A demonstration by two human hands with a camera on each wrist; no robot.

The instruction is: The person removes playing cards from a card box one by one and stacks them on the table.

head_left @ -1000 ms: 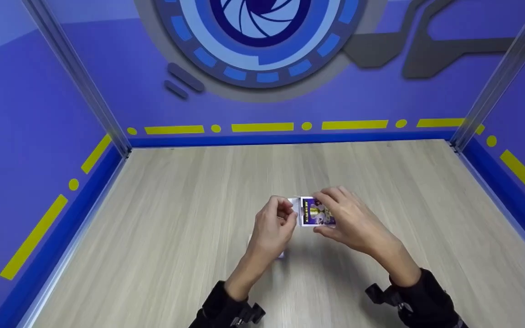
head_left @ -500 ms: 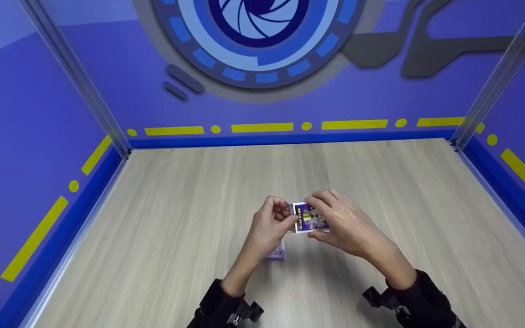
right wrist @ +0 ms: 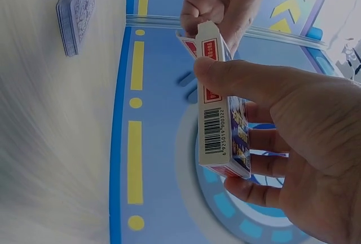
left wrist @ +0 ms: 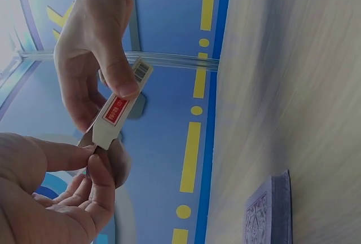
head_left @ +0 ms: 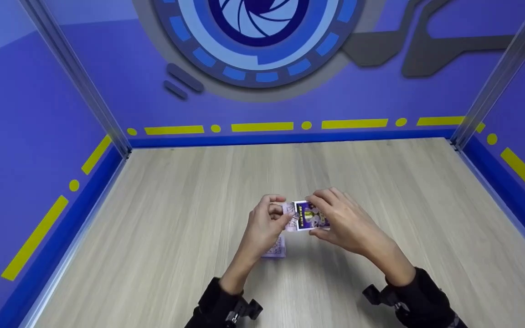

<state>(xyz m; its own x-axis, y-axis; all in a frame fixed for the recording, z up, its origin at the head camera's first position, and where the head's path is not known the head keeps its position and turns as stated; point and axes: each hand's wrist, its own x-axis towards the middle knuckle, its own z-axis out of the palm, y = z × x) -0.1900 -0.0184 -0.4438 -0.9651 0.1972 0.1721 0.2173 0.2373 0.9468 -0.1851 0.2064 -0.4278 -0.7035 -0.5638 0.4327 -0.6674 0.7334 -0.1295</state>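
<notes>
My right hand (head_left: 349,223) grips a small card box (head_left: 312,215) with a purple and yellow picture and a white border. Its thumb lies along the white side, which carries a barcode (right wrist: 213,131) in the right wrist view. At the box's left end my left hand (head_left: 265,225) pinches a pink-patterned piece (head_left: 290,223) between thumb and finger. Whether that piece is a card or a flap I cannot tell. A narrow flap (right wrist: 186,42) stands out at the box's end. Below the hands, a deck of pink-patterned playing cards (head_left: 276,248) lies on the table, partly behind my left wrist.
The wooden table (head_left: 189,205) runs back to a blue-purple wall (head_left: 262,109) with yellow markings. Similar panels rise at left and right, joined by metal posts (head_left: 80,73). Each wrist wears a black strap with a camera mount (head_left: 244,312).
The box has moved slightly left and toward me. The left hand's grip has shifted at its end, where the pink-patterned piece now shows. More of the deck below is visible.
</notes>
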